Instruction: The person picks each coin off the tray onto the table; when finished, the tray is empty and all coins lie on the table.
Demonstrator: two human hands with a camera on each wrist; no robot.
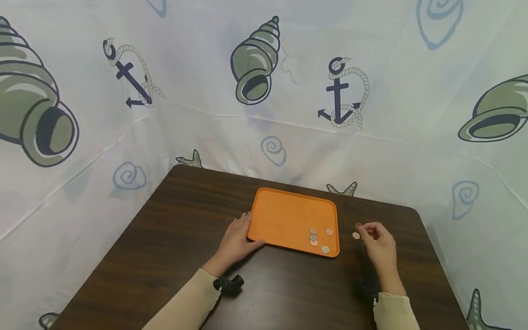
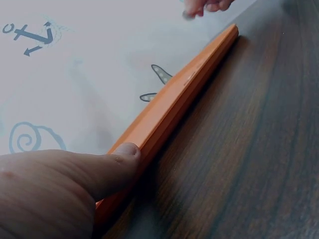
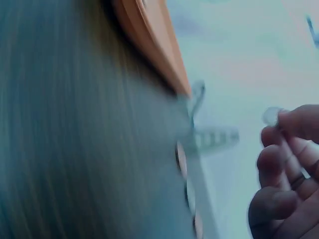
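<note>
My left hand point(image 1: 237, 243) rests at the near-left corner of an orange tray point(image 1: 284, 215), fingers along its left side and thumb point(image 2: 119, 159) against the near rim. Several coins point(image 1: 325, 249) lie in the right part of the tray, some close together. Right of the tray, my right hand point(image 1: 380, 243) is raised over the table and pinches a coin point(image 3: 271, 115) between thumb and fingertips. Below its fingertips another coin point(image 1: 356, 235) lies on the table. In the right wrist view, a row of coins point(image 3: 181, 159) shows edge-on along the tabletop.
The dark wood-grain table point(image 1: 181, 220) stands against a white curtain point(image 1: 198, 68) printed with shells and anchors, which hangs behind it and at both sides. Black wrist bands point(image 1: 228, 285) sit at the cuffs of the pale sleeves.
</note>
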